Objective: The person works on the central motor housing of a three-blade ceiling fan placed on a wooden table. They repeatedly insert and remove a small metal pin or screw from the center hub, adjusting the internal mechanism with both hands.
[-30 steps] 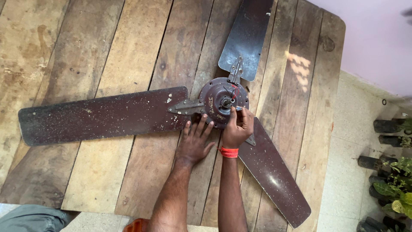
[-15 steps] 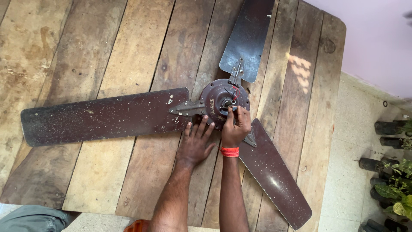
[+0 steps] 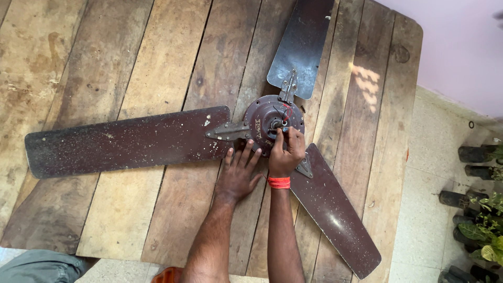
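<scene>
Head view: a three-bladed ceiling fan lies flat on a plank worktop, its round hub near the worktop's middle. One long brown blade runs out to the left, a second blade points up and away, and a third blade slants down to the right, its tip reaching past the worktop's near edge.

The left hand lies palm down on the planks just below the hub, fingers spread, their tips touching the hub's lower rim and the metal bracket of the left blade. It grasps nothing — the grip is flat and open.

The right hand sits over the hub's lower right edge, a red band at the wrist. Its fingers are curled together, the tips pressed at the hub's centre beside some red wires; whether they pinch a small part there is too small to tell.

To the right, beyond the worktop, pale floor tiles meet a pink wall, with dark pots and green plants along the edge. At the lower left corner a bit of grey cloth shows.
</scene>
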